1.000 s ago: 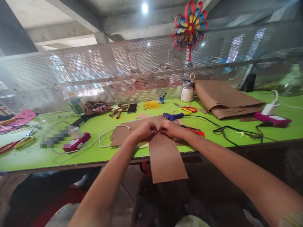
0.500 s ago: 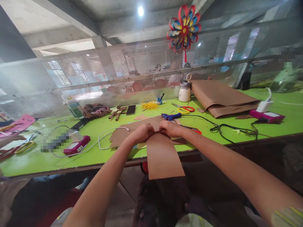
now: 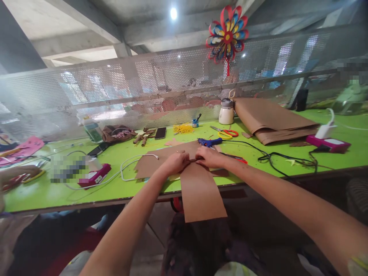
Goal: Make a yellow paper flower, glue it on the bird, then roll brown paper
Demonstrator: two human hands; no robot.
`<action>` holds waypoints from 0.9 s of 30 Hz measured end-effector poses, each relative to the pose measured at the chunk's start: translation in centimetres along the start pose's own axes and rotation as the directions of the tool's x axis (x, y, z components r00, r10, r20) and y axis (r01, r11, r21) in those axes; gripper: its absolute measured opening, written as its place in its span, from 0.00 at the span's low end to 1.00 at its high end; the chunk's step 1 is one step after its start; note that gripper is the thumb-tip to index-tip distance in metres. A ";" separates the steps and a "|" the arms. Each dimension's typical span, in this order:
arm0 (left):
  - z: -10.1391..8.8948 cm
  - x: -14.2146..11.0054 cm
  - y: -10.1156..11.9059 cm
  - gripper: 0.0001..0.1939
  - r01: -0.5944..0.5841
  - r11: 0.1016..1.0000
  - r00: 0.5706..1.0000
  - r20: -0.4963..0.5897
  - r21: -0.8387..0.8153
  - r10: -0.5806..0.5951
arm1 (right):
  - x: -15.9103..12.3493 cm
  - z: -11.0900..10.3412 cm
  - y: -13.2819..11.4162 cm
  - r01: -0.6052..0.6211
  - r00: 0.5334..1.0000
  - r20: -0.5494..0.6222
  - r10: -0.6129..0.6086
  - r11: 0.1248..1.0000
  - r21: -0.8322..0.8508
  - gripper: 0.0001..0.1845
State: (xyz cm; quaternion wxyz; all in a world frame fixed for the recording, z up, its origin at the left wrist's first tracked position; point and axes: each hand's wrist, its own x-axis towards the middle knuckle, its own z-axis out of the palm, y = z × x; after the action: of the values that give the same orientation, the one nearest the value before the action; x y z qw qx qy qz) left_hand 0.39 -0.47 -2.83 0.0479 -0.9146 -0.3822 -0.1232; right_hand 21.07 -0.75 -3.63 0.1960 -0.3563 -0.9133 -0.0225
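Observation:
Between my two hands is a strip of brown paper [image 3: 203, 193], its far end rolled or folded into a narrow dark edge. My left hand [image 3: 177, 161] has its fingers closed on the left of that edge. On the right of the same edge my right hand [image 3: 207, 155] pinches it with curled fingers. The near end of the strip hangs over the table's front edge. Under my hands lie brown paper sheets [image 3: 155, 163]. Just beyond my right hand rests a blue glue gun [image 3: 211, 142], and red-handled scissors [image 3: 240, 159] lie partly hidden beside it.
Yellow-and-red scissors [image 3: 228, 133], a phone [image 3: 160, 133] and a white jar [image 3: 226, 112] stand farther back on the green table [image 3: 115, 153]. A folded brown paper stack [image 3: 273, 119] is at right. Power strips [image 3: 327, 143] and cables flank me. Another person's hand [image 3: 17, 174] is far left.
The view has shifted slightly, so most things sit a little to the right. My hands keep their hold on the strip. The other person's hand at far left reaches further in, over the scissors there.

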 end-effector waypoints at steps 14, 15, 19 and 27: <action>-1.2 -0.6 -0.1 0.10 -0.139 0.985 0.986 0.105 0.103 0.128 | -0.5 0.1 -0.7 0.168 0.986 0.054 -0.160 0.952 -0.257 0.04; -1.2 -0.7 -0.1 0.10 -0.162 0.979 0.983 0.108 0.127 0.149 | -0.5 -0.1 -0.8 0.186 0.982 0.083 -0.169 0.942 -0.278 0.04; -1.2 -1.0 -0.3 0.10 -0.196 0.966 0.979 0.096 0.167 0.181 | -0.6 -0.8 -1.1 0.238 0.969 0.151 -0.197 0.910 -0.340 0.05; -1.7 -2.2 -0.2 0.08 -0.195 0.927 0.980 0.096 0.320 0.173 | -0.4 -0.7 -2.0 0.333 0.942 0.206 -0.263 0.804 -0.493 0.07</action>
State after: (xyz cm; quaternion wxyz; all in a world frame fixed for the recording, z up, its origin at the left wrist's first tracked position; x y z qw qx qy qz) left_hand -1.55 -2.19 -1.74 0.1982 -0.9292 -0.3112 -0.0227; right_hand 20.26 -2.58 -2.96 0.0273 -0.2486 -0.9279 -0.2766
